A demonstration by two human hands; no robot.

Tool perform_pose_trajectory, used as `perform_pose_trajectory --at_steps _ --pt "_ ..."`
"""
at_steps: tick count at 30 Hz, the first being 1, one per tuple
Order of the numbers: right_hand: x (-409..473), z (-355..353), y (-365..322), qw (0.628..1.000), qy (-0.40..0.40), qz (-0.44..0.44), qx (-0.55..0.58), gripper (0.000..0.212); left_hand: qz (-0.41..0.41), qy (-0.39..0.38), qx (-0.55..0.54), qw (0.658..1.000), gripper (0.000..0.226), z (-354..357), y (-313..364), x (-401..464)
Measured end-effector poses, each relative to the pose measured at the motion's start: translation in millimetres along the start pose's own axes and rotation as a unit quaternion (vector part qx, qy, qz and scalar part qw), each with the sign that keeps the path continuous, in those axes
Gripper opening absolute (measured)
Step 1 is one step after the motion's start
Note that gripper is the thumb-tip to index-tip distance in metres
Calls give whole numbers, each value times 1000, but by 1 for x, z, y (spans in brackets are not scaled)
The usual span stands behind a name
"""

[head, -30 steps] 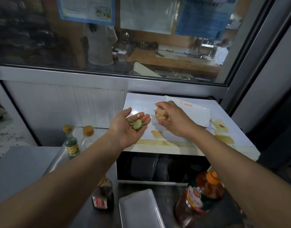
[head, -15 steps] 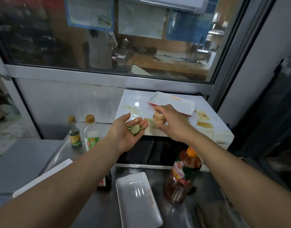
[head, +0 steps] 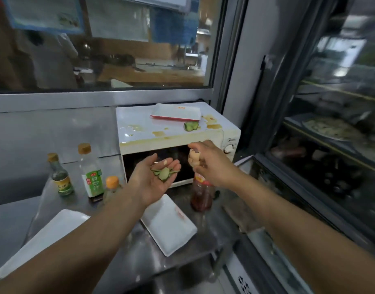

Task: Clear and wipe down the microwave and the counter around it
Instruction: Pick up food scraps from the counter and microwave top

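A white microwave (head: 140, 128) stands on the steel counter (head: 205, 225), its top smeared with brown and yellow spills. On that top lie a white tray with a red rim (head: 176, 112) and a cucumber piece (head: 191, 125). My left hand (head: 149, 183) is held palm up in front of the microwave door, carrying green vegetable scraps (head: 164, 172) on flat fingers. My right hand (head: 209, 161) grips broken eggshells (head: 194, 159) just to the right of it, above a bottle.
Three bottles (head: 92, 172) stand left of the microwave, one more with reddish liquid (head: 201, 194) under my right hand. Two white trays (head: 169, 224) lie on the counter. A glass display case (head: 330, 134) runs along the right. A window is behind.
Both hands have drawn back from the microwave top toward me and lower, still carrying scraps and eggshells. The camera has pulled back, showing more counter and the display case.
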State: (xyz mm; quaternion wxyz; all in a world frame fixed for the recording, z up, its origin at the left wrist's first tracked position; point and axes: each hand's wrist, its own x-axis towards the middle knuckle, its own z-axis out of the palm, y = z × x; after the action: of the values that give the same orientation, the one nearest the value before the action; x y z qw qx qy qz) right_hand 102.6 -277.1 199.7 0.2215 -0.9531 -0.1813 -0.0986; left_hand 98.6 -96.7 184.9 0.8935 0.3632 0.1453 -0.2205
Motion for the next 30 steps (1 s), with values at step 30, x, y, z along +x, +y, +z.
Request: perform_pose_trajectory --at_steps 30 --pt "-532 -111 -15 879 173 441 -50 60 -307 -214 243 895 41 136 -367 -211"
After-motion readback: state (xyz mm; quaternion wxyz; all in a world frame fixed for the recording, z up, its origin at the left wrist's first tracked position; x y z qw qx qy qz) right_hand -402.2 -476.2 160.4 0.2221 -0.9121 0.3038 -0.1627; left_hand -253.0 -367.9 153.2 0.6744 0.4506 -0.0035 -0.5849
